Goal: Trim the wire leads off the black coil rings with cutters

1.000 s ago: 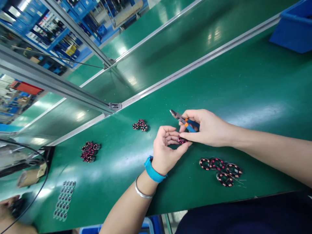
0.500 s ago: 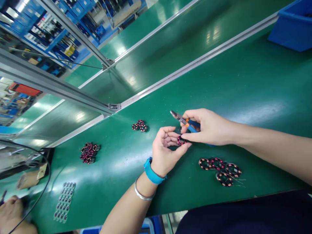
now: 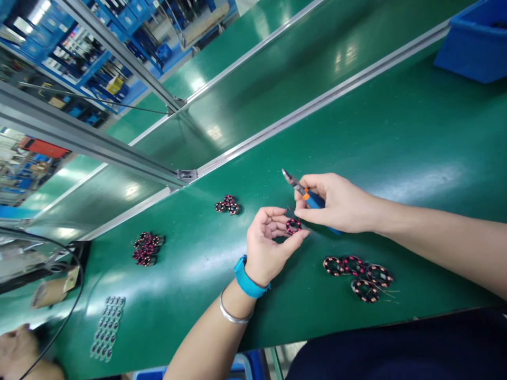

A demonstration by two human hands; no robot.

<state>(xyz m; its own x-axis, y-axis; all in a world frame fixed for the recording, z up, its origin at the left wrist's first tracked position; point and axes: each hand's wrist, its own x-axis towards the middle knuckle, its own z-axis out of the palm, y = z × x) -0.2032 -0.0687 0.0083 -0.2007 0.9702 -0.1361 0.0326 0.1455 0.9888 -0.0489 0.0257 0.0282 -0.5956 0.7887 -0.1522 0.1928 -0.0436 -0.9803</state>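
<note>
Between the thumb and fingers of my left hand (image 3: 271, 237) is a small ring-shaped wound coil (image 3: 293, 226), dark with pink-red windings. Thin wire ends rise from its top edge. My right hand (image 3: 336, 203) is wrapped around cutting pliers (image 3: 312, 199) with blue and orange handles; their metal jaws point up and left, apart from the coil. Several similar coils (image 3: 365, 290) lie on the green table just below my right forearm, some with loose wires trailing right. A little group of 3 coils (image 3: 228, 205) sits beyond my left hand.
Farther left lie a cluster of coils (image 3: 146, 248) and rows of small metallic parts (image 3: 108, 328). Another person's hand (image 3: 19, 351) is at the lower left edge. A blue bin (image 3: 473, 45) stands at the upper right. A metal rail (image 3: 273, 128) runs along the table's back.
My right hand has drawn back slightly from the coil, so more of the ring shows. The pliers have tilted more upright, and their handles appear closer together.
</note>
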